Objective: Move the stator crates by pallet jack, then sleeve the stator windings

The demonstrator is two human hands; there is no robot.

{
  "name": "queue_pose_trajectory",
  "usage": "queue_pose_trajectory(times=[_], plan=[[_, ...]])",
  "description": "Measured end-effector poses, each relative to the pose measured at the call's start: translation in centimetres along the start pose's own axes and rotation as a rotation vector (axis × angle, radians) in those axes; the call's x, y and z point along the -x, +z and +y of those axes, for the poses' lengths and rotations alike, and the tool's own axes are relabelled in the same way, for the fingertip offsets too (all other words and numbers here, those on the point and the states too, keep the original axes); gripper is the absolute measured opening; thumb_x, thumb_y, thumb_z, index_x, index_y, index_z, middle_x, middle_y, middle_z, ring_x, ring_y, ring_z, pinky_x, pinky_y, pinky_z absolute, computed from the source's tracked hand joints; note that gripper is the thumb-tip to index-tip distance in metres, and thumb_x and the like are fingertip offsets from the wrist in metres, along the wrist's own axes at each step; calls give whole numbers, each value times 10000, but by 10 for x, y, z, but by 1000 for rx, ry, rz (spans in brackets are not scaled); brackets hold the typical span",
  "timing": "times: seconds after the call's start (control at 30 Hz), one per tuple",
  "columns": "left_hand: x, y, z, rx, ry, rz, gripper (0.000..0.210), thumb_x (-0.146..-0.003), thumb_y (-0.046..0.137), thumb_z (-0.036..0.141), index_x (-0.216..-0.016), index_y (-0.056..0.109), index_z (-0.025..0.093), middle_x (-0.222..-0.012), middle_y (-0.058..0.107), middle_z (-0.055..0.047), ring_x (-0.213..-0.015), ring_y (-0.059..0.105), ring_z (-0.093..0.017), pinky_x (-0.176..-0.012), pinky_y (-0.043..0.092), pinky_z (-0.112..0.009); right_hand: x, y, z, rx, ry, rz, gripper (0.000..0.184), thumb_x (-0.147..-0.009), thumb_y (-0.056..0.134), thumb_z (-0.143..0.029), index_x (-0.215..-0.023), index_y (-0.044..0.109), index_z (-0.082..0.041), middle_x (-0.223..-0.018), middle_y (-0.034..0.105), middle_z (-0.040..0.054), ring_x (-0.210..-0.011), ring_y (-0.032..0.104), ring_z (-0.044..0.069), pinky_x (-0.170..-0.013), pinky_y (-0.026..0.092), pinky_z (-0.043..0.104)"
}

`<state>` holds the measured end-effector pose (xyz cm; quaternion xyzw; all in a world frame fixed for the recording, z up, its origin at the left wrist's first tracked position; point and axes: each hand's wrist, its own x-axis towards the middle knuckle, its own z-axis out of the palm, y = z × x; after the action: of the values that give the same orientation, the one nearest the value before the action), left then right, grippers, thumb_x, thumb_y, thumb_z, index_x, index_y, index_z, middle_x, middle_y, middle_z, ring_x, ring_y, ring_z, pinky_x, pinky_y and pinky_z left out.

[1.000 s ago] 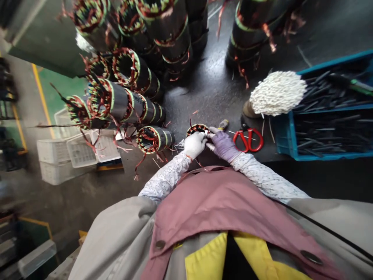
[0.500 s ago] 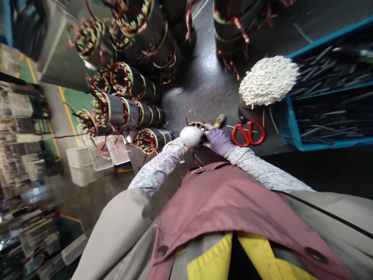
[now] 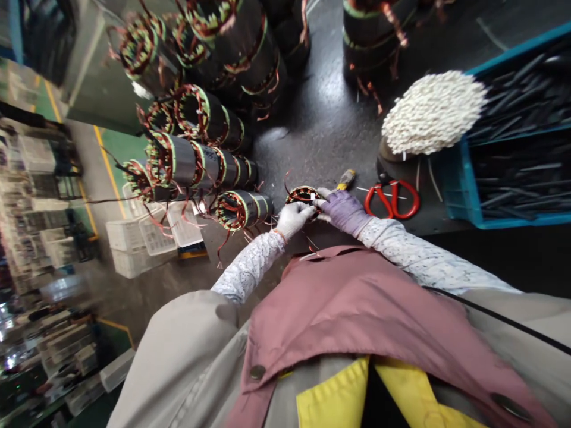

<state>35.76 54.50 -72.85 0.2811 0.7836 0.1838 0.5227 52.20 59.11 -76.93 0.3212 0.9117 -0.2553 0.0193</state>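
A motor stator (image 3: 302, 192) with copper windings and a light-green lining stands upright at the table's near edge, its open end facing me. My left hand (image 3: 291, 220), in a white glove, is at the stator's near left rim, thumb and fingers pinched together over the windings. My right hand (image 3: 342, 210), in a purple glove with pale fingertips, bends its fingers in at the right rim. A small white piece (image 3: 313, 196) shows between the hands. What the fingertips pinch is too small to make out. Loose copper leads hang below the stator.
More stators (image 3: 181, 160) lie and stand at left. Red-handled scissors (image 3: 392, 199) and a yellow-handled tool (image 3: 346, 179) lie at right. Behind them is a bundle of white ties or tubes (image 3: 435, 113), beside a blue bin (image 3: 473, 202) of black sleeves. White baskets (image 3: 129, 244) stand at lower left.
My left hand has drawn back slightly from over the stator, baring more of its windings and the white piece. The whole view has shifted a little.
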Motion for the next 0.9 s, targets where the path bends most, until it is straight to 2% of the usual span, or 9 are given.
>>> queue_pose_trajectory(times=[0.07, 0.2, 0.3, 0.4, 0.47, 0.53, 0.7, 0.8, 0.9], plan=[[6, -16, 4, -289, 183, -37, 161, -758, 702, 308, -807, 628, 173, -766, 645, 0, -739, 588, -133, -737, 467, -241, 0, -6, -5, 39, 10, -31, 498, -899, 605, -405, -1346, 573, -189, -1470, 442, 180, -1171, 546, 327, -951, 392, 423], [23, -24, 20, -917, 310, -81, 552, -757, 735, 364, -1235, 566, 147, -1125, 682, -134, -984, 660, -261, -836, 501, -332, 0, -14, -13, 77, 25, -72, 458, -934, 543, -427, -1323, 586, -190, -1451, 449, 187, -1139, 555, 323, -907, 385, 406], [19, -12, 38, -1283, 313, -79, 507, -826, 661, 409, -1255, 586, 152, -1131, 681, -164, -991, 675, -304, -808, 513, -363, -1, -16, -16, 76, 29, -85, 459, -961, 488, -429, -1333, 580, -176, -1444, 449, 197, -1125, 559, 320, -891, 383, 397], [1, -6, 54, -1470, 406, -286, 358, -864, 599, 378, -1156, 681, 187, -1072, 709, -137, -1004, 675, -301, -822, 509, -356, -3, -17, -17, 40, 57, -100, 457, -968, 481, -406, -1354, 567, -176, -1476, 413, 200, -1141, 556, 316, -901, 393, 397], [-9, -5, 60, -1517, 464, -401, 323, -839, 613, 367, -1080, 726, 185, -1022, 723, -135, -975, 678, -297, -821, 507, -351, -3, -18, -18, 8, 79, -116, 449, -974, 466, -376, -1361, 560, -169, -1494, 389, 207, -1141, 562, 313, -900, 408, 400], [-14, -3, 61, -1448, 466, -392, 256, -781, 654, 320, -946, 762, 155, -893, 731, -127, -891, 679, -262, -790, 506, -307, -4, -19, -20, -22, 85, -130, 453, -972, 462, -366, -1360, 559, -154, -1502, 377, 215, -1145, 563, 320, -893, 425, 404], [-2, 8, 43, -909, 261, -368, 265, -788, 567, 302, -675, 730, 126, -551, 600, 7, -554, 546, -122, -561, 465, -160, -7, -19, -20, -111, 153, -139, 445, -1011, 319, -298, -1348, 579, -168, -1517, 384, 167, -1162, 563, 304, -878, 462, 392], [14, -8, 34, -703, 267, -224, 210, -855, 540, 241, -809, 712, 131, -694, 678, -25, -634, 601, -124, -655, 483, -197, -7, -17, -18, -139, 124, -100, 421, -995, 388, -328, -1350, 584, -215, -1502, 407, 153, -1146, 574, 295, -869, 472, 384], [22, -31, 34, -912, 315, -57, 185, -868, 549, 243, -936, 706, 172, -882, 721, -76, -808, 646, -182, -790, 486, -269, -6, -15, -16, -110, 68, -37, 428, -941, 516, -353, -1331, 599, -197, -1467, 435, 178, -1125, 582, 303, -852, 480, 382]])
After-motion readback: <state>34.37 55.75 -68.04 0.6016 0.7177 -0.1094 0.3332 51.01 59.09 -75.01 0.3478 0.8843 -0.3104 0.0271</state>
